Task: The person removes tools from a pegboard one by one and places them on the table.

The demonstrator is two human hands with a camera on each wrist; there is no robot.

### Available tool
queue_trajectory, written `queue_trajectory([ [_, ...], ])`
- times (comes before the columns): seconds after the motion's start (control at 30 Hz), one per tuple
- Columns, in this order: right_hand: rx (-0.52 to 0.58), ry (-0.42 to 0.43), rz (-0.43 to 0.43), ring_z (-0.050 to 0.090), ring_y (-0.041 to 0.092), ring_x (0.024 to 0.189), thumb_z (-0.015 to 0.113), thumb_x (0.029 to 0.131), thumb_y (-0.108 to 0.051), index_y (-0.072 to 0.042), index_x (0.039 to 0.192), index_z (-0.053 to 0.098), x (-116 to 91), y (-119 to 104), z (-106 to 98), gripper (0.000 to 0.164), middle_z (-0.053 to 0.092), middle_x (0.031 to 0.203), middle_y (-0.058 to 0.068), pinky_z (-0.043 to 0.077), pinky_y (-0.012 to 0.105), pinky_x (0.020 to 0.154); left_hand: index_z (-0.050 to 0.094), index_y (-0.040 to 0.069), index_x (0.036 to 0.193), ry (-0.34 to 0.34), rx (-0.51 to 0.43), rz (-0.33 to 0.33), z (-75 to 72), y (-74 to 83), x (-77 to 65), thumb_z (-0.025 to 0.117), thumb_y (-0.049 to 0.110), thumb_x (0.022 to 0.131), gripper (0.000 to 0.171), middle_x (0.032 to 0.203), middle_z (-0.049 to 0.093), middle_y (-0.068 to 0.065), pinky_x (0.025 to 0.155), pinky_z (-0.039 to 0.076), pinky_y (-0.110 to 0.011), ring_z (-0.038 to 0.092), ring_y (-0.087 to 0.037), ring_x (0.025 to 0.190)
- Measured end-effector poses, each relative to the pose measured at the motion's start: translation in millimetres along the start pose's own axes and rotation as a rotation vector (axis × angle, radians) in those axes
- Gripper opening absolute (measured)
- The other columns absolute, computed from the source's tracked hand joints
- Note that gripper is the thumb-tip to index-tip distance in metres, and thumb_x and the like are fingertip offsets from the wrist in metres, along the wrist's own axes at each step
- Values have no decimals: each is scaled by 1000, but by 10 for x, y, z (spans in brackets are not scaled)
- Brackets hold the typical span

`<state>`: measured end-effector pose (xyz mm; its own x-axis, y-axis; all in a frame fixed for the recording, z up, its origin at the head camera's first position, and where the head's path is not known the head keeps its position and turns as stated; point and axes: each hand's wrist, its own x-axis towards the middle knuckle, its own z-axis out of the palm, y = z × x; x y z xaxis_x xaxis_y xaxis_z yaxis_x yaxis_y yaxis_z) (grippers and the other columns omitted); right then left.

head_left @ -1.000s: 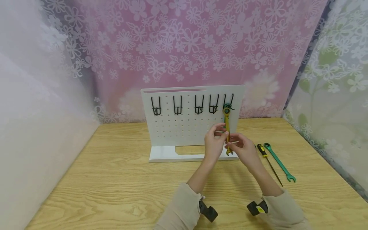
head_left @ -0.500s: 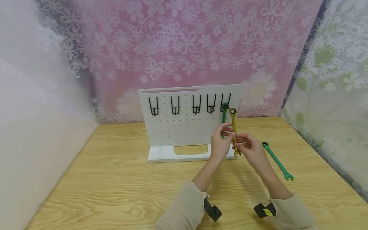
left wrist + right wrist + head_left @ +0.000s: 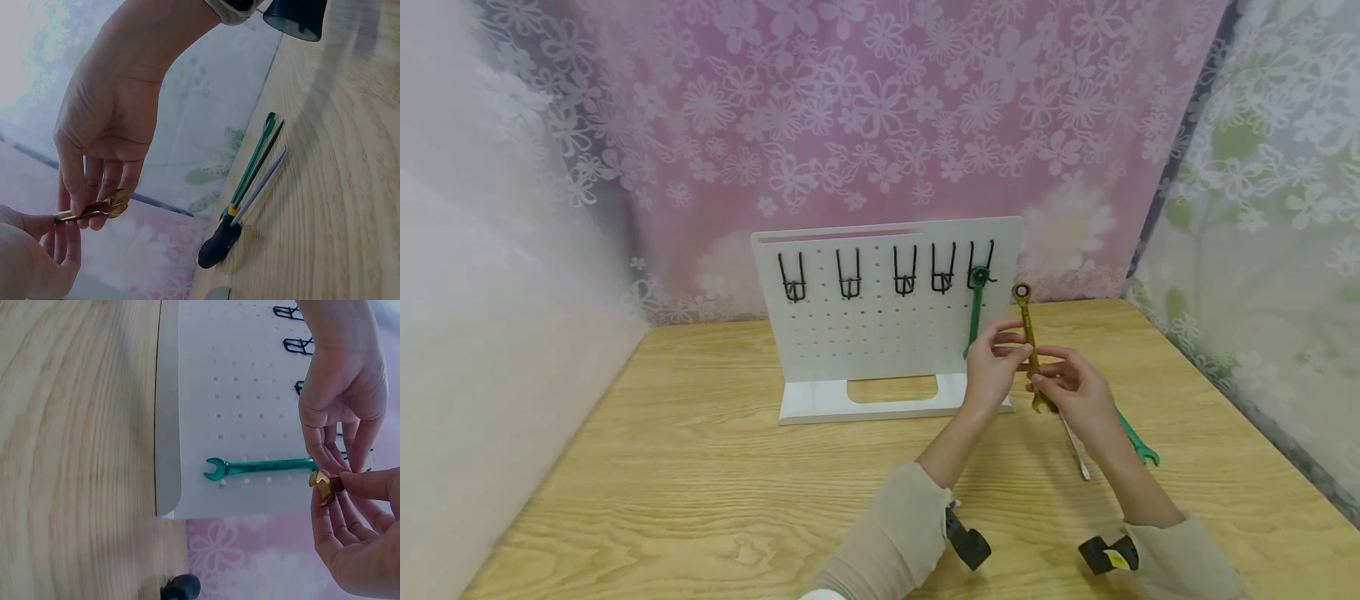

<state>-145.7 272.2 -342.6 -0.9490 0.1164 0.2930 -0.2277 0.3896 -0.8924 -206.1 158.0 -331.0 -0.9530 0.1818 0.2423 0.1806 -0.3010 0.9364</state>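
Observation:
A gold combination wrench (image 3: 1028, 321) is held nearly upright, ring end on top, just right of the white pegboard (image 3: 880, 337). My left hand (image 3: 991, 373) pinches its middle between thumb and fingers. Lower down, near the open end, my right hand (image 3: 1084, 402) pinches the same wrench. In the right wrist view, its gold jaw end (image 3: 322, 486) pokes out of the right fingers. A green wrench (image 3: 975, 317) hangs by its ring from the pegboard's rightmost hook, left of both hands and apart from the gold one.
Several black double hooks (image 3: 905, 273) line the pegboard's top. On the wooden table (image 3: 700, 492), to the right, lie another green wrench (image 3: 255, 156) and two screwdrivers, one with a black handle (image 3: 219, 244) and one with a silver shaft (image 3: 262, 181). The right arm partly covers them in the head view.
Both hands have moved right with the gold wrench, away from the rightmost hook. The hanging green wrench, earlier mostly behind the gold one, now shows fully. The head view has shifted slightly.

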Motion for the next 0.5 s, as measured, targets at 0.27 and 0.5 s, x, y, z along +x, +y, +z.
queue_trajectory([
  [0.27,-136,17,-2,58,4,81,57,92,-18,-5,134,45,-51,96,-182,45,57,108,20,50,22,65,64,11,100,30,-102,-109,179,-138,84,64,-10,81,28,85,59,-5,67,54,-43,56,-13,69],
  [0.5,-133,70,24,58,3,79,58,92,-12,-4,133,48,-72,178,-378,43,60,98,-5,49,18,61,64,10,98,35,-120,-148,422,-217,124,64,-12,79,29,80,58,-3,62,55,-37,58,-14,66],
])
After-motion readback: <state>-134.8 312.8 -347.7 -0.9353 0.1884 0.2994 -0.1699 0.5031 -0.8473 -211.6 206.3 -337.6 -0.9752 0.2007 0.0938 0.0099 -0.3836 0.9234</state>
